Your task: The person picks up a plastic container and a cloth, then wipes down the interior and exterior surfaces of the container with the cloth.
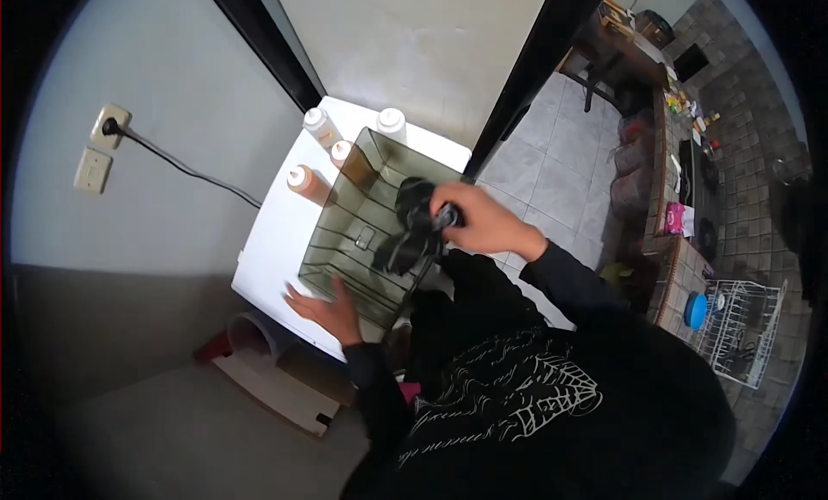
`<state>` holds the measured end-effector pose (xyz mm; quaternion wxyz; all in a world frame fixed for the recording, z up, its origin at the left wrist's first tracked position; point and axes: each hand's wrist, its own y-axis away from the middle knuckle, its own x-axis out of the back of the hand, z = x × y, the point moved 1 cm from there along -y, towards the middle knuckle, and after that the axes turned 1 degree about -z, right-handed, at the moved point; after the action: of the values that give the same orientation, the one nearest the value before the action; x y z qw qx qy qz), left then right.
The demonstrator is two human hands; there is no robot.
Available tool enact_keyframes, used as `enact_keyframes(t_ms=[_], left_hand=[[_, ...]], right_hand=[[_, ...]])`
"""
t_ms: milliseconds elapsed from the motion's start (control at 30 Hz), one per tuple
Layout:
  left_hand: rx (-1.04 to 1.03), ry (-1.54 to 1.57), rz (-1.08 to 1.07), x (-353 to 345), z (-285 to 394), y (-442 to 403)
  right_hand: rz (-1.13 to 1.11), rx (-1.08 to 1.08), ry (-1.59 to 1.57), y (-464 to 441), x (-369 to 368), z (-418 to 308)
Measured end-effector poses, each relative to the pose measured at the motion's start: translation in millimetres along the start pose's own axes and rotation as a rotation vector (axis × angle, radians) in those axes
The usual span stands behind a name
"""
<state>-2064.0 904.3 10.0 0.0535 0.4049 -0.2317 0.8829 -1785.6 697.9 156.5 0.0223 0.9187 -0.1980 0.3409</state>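
A clear, greenish plastic drawer [345, 226] with ribs across its floor lies on a white surface [274, 257]. Bunched in my right hand [483, 220] is a crumpled black cloth [412, 254], held by its gathered end; the rest hangs against the inside of the drawer. It is slightly blurred, so its exact kind is hard to tell. My left hand [328, 312] is at the drawer's near left edge with fingers spread, holding nothing; whether it touches the rim I cannot tell.
Several squeeze bottles with white caps, including an orange-brown one [309, 184] and a pale one [392, 124], stand beside the drawer. A plugged-in cord [185, 168] runs down the left wall. On the right are a tiled counter, a dish rack [743, 328] and a blue bowl [696, 311].
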Motion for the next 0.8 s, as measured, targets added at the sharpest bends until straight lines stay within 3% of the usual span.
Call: enact_keyframes(t_ms=[67, 133, 167, 233, 267, 333, 367, 433, 533, 567, 600, 633, 800], left_hand=[[-0.144, 0.115, 0.011, -1, 7, -52], [-0.155, 0.23, -0.388, -20, 3, -99], [-0.233, 0.131, -0.607, -28, 10, -119], [-0.452, 0.123, -0.894, -48, 6, -142], [-0.453, 0.14, -0.971, -54, 5, -156], [-0.572, 0.232, -1.074, -48, 16, -165], [-0.515, 0.267, -1.195, -59, 10, -170], [-0.435, 0.287, -1.235, -72, 8, -165], [-0.693, 0.348, -1.115, -86, 1, -154], [-0.699, 0.362, -1.196, -112, -26, -159], [-0.386, 0.445, -1.277, -93, -6, -138], [-0.212, 0.53, -1.347, -66, 31, -116], [-0.431, 0.461, -1.218, -48, 64, -85]], right_hand=[[0.136, -0.138, -0.341, 17, 3, 8], [0.325, -0.303, -0.415, 44, -16, 31], [0.341, -0.31, -0.43, 55, -22, 28], [0.401, -0.513, -0.789, 78, -30, 22], [0.454, -0.591, -0.788, 88, -37, 13], [0.449, -0.548, -0.779, 112, -59, 22], [0.432, -0.512, -0.748, 127, -69, 28], [0.479, -0.653, -0.837, 148, -93, 37], [0.613, -0.656, -1.007, 162, -113, 32], [0.652, -0.656, -0.973, 165, -122, 37], [0.658, -0.606, -1.113, 166, -118, 30], [0.646, -0.554, -1.253, 166, -113, 23], [0.473, -0.514, -1.225, 186, -128, 61]])
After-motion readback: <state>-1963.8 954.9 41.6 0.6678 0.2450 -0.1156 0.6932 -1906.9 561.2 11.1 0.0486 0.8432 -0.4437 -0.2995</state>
